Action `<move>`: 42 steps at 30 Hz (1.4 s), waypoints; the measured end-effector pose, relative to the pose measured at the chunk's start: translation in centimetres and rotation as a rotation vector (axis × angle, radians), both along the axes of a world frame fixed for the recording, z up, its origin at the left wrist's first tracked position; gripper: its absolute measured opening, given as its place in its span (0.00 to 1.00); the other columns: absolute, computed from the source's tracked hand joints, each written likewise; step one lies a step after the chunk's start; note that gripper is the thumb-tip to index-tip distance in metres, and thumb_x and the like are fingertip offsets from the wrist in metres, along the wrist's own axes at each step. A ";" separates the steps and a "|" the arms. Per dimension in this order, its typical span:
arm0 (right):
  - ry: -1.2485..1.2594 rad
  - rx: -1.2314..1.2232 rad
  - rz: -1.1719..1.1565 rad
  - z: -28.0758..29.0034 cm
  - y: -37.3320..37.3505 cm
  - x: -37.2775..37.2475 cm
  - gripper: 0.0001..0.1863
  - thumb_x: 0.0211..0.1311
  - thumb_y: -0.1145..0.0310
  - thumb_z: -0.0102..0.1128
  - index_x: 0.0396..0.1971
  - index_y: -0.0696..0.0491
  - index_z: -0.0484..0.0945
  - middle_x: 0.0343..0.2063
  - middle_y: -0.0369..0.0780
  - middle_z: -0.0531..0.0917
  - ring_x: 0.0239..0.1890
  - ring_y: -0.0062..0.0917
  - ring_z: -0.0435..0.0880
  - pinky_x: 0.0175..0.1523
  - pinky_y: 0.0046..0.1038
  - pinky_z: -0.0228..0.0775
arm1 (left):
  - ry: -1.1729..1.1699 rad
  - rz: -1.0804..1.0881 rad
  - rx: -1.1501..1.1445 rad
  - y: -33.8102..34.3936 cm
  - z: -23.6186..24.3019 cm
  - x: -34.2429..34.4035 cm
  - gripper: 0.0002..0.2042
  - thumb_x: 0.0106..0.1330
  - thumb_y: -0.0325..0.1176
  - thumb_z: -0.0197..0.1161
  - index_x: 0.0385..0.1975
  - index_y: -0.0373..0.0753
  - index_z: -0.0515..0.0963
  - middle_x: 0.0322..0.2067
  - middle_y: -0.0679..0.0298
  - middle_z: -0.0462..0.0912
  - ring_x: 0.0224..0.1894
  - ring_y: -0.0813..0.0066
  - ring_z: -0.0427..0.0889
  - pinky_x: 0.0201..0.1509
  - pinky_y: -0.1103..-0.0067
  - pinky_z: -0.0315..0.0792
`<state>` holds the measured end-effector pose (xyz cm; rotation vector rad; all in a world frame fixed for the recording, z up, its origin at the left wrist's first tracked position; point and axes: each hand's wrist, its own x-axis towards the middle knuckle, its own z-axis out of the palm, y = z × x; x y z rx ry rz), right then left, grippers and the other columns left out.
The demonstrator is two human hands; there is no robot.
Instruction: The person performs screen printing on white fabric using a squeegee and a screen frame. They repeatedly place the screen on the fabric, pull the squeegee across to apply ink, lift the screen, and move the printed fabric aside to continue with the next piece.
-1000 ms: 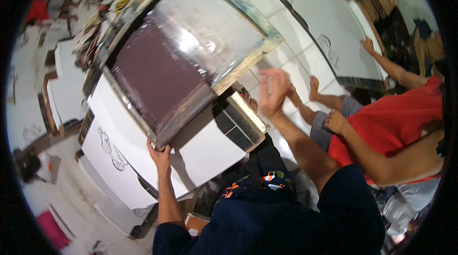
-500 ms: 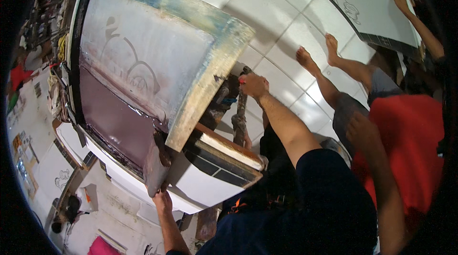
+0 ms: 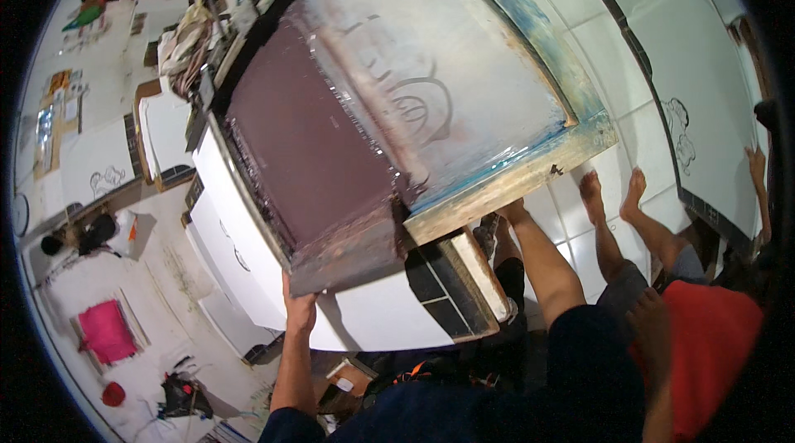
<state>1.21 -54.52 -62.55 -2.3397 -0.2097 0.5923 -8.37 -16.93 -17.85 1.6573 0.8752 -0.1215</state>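
A screen-printing frame (image 3: 484,203) fills the upper middle, tilted, its pale wooden border stained blue. A sheet of wet purple-brown ink (image 3: 315,141) covers the left part of its mesh, with a drawn outline on the paler part (image 3: 464,54). My left hand (image 3: 299,310) grips the lower edge of an ink-stained brown strip (image 3: 352,252) at the frame's near end; whether the strip belongs to the frame I cannot tell. My right hand (image 3: 513,210) is at the frame's near right edge, which hides its fingers. Below the frame lies a white sheet (image 3: 364,319) on a board.
Another person in a red top (image 3: 708,327) stands barefoot on the tiled floor at right, beside a white board with a line drawing (image 3: 712,103). Cloths and cords (image 3: 199,41) hang at the frame's far left. A pink cloth (image 3: 108,331) lies at lower left.
The view has turned, so the frame sits further right and more of the left side shows. My right hand, seen before around a dark stained stick, is now mostly behind the frame's edge.
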 end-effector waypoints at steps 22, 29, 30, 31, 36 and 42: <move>-0.426 0.463 -0.241 50.2 -6.9 6.6 0.09 0.66 0.68 0.66 0.35 0.60 0.84 0.29 0.48 0.85 0.33 0.43 0.82 0.40 0.39 0.74 | -0.174 -0.064 -0.005 0.2 -3.5 0.7 0.48 0.59 0.15 0.72 0.79 0.39 0.54 0.68 0.60 0.71 0.66 0.66 0.74 0.69 0.71 0.76; -0.621 0.557 -0.273 52.0 -5.2 10.4 0.13 0.68 0.64 0.65 0.30 0.60 0.81 0.23 0.49 0.79 0.26 0.42 0.77 0.34 0.42 0.70 | -0.121 -0.071 0.097 0.3 -3.8 1.1 0.49 0.54 0.12 0.70 0.79 0.40 0.56 0.66 0.60 0.74 0.65 0.67 0.76 0.67 0.73 0.74; -0.678 0.539 -0.255 52.1 -4.8 11.0 0.13 0.68 0.64 0.65 0.30 0.61 0.81 0.22 0.48 0.79 0.26 0.42 0.77 0.34 0.42 0.70 | -0.092 -0.070 0.143 0.2 -3.8 1.1 0.49 0.54 0.11 0.69 0.79 0.40 0.56 0.65 0.60 0.74 0.65 0.67 0.76 0.67 0.73 0.74; -0.629 0.531 -0.236 52.4 -5.1 11.4 0.13 0.68 0.64 0.65 0.33 0.60 0.83 0.25 0.48 0.81 0.28 0.43 0.80 0.35 0.40 0.72 | -0.098 -0.052 0.094 0.2 -3.6 1.2 0.49 0.54 0.11 0.69 0.79 0.40 0.56 0.65 0.60 0.75 0.64 0.67 0.76 0.67 0.73 0.75; -0.551 0.514 -0.266 53.7 -5.1 12.7 0.13 0.68 0.64 0.65 0.33 0.60 0.83 0.25 0.47 0.81 0.27 0.42 0.80 0.34 0.39 0.71 | -0.048 0.033 -0.021 -0.4 -2.7 1.4 0.49 0.53 0.12 0.70 0.79 0.41 0.57 0.64 0.61 0.76 0.63 0.68 0.77 0.66 0.73 0.75; -0.529 0.545 -0.158 55.0 -4.2 13.0 0.14 0.67 0.63 0.66 0.30 0.59 0.81 0.22 0.47 0.78 0.25 0.42 0.77 0.32 0.39 0.68 | -0.122 -0.012 0.036 -0.8 -2.4 1.4 0.49 0.52 0.14 0.72 0.78 0.40 0.58 0.65 0.61 0.76 0.64 0.68 0.76 0.68 0.72 0.74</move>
